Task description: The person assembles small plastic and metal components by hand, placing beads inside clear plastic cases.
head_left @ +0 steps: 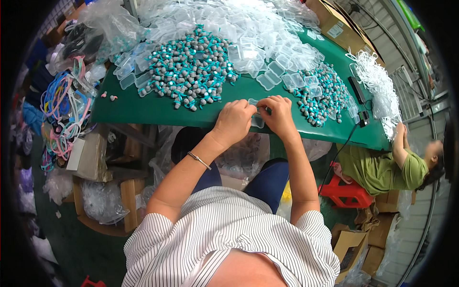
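Note:
At the near edge of the green table [143,107], my left hand [234,120] and my right hand [279,115] meet over a small clear plastic case [257,121]. Both are closed, with thumbs and fingertips pinching the case from either side; its contents are partly hidden by my fingers. Beyond my left hand lies a big heap of small grey-and-teal pieces [189,69] that look like earplugs. A second heap of the same pieces [319,98] is to the right of my right hand. Loose clear cases [268,81] lie between the two heaps.
A large pile of clear cases [229,24] covers the table's far side. White cords [377,79] are heaped at the right, beside a co-worker in a green shirt [377,167]. Coloured bands [64,110] hang at the left. A red stool [346,191] and cardboard boxes [342,24] stand around.

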